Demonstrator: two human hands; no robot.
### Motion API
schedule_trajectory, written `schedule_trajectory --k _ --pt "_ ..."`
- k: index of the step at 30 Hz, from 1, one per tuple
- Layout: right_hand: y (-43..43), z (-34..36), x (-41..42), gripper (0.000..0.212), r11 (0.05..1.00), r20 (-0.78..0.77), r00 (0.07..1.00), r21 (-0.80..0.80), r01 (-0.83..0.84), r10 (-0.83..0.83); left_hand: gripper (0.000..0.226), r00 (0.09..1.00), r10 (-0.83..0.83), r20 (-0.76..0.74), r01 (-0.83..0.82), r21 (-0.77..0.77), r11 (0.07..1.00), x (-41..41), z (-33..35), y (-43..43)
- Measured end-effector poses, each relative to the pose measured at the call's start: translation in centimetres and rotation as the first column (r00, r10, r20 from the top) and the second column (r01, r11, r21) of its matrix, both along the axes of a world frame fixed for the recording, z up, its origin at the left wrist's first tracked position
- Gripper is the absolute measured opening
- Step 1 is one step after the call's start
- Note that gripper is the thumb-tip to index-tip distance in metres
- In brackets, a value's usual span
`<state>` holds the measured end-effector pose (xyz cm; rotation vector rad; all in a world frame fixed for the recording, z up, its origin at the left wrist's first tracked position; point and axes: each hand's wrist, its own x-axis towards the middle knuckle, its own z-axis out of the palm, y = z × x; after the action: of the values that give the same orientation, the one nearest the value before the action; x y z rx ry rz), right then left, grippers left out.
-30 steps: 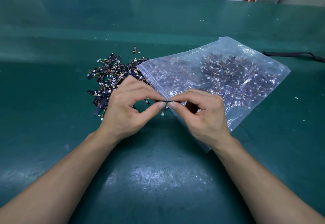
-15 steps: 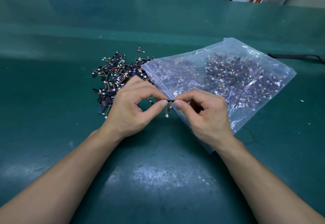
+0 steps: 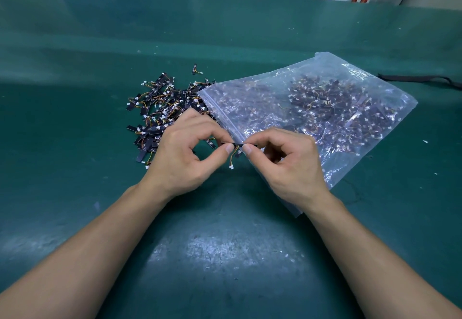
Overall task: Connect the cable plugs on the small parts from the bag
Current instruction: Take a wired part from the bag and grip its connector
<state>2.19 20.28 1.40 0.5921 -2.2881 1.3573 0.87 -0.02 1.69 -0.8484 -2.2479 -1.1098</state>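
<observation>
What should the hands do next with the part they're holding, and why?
Probably let the right hand release the small black part, pinch the white plug and bring it up to the part. Both the left hand and the right pinch the part's ends, while its cable hangs below with the plug dangling unconnected.

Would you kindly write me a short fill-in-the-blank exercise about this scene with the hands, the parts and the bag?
The left hand and the right hand together pinch one small ____ part. A thin cable hangs from it and ends in a ____ plug. The loose pile of parts lies to the ____ of the plastic bag.
Missing words: black, white, left.
</observation>
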Motion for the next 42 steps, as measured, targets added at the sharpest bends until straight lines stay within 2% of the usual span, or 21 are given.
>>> schedule_trajectory --k 7,12,14,31,38,42 --pt "0.04 0.06 0.06 0.005 1.0 0.012 1.0 -0.021 0.005 -0.004 0.004 1.0 0.005 0.006 -0.005 -0.003 1.0 -0.04 -0.12 0.22" --pt "0.18 0.07 0.06 0.008 0.992 0.11 0.994 -0.126 -0.011 0.025 0.006 1.0 0.015 -0.016 -0.015 0.024 1.0 -0.1 -0.15 0.2" --pt "0.25 0.0 -0.04 0.001 0.995 0.124 0.991 -0.101 -0.027 0.04 0.006 1.0 0.017 -0.009 -0.017 0.028 0.999 -0.11 -0.24 0.25" --pt "0.13 0.15 -0.03 0.007 1.0 0.069 0.997 -0.025 -0.017 0.019 0.012 0.999 -0.02 0.051 0.019 0.014 1.0 -0.19 -0.26 -0.04" --pt "-0.04 -0.04 -0.01 0.002 0.996 0.134 0.99 -0.075 -0.04 0.049 0.012 0.999 0.003 0.052 -0.003 -0.003 1.0 -0.07 -0.08 0.0" --pt "-0.15 -0.14 -0.13 0.009 0.996 0.142 0.989 -0.079 -0.04 0.051 0.01 0.998 -0.011 0.067 0.013 -0.025 1.0 0.04 0.02 -0.07"
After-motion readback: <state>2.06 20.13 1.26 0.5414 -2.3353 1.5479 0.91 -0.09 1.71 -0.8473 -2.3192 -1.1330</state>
